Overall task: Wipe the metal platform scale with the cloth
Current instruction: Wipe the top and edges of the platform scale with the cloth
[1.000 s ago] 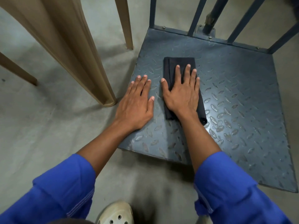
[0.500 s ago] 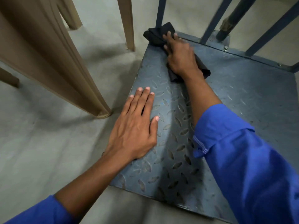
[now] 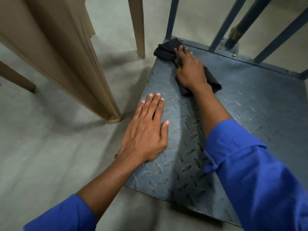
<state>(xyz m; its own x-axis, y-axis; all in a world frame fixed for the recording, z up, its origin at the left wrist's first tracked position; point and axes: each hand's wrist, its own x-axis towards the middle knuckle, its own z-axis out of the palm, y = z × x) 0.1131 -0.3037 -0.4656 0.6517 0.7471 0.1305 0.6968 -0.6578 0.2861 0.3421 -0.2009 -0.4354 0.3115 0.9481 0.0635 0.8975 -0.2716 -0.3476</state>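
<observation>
Right hand (image 3: 190, 70) is on the black cloth (image 3: 215, 83) at the far-left corner of the platform scale (image 3: 250, 105). The grip is released: palm and fairly straight fingers press the cloth down, and nothing looks curled round it. The thumb side is hidden, so I can't vouch for that.

Cloth long axis runs diagonally, from the far-left corner back toward near-right. The bunched end pokes out past the fingertips, up against the base of the corner rail post (image 3: 170, 17). The tail end shows beside the wrist.

Left hand (image 3: 146, 130) lies flat with its grip released, holding nothing. It is planted on the left edge of the checker plate, near side, well apart from the cloth. It looks like a brace, not a worker.

What the next move turns on: the cloth is boxed in, with the rail behind it and the plate edge to its left. Open plate lies only to the right along the rear rail and back toward the person. My read is that the next stroke has to go one of those two ways. The right hand does it since it's already on the cloth, and the blue sleeve (image 3: 250, 172) has room to swing.

Risk: the bunched end could snag on the post base or its bolts.

Versus a second ago:
- The cloth was folded flat mid-plate with both hands side by side. It's now pushed to the corner and rumpled.
- The left hand hasn't left its edge.
- Over the last half second the corner position is almost unchanged.

The tan chair legs (image 3: 138, 25) stand on the floor (image 3: 50, 155) just left of the scale.
</observation>
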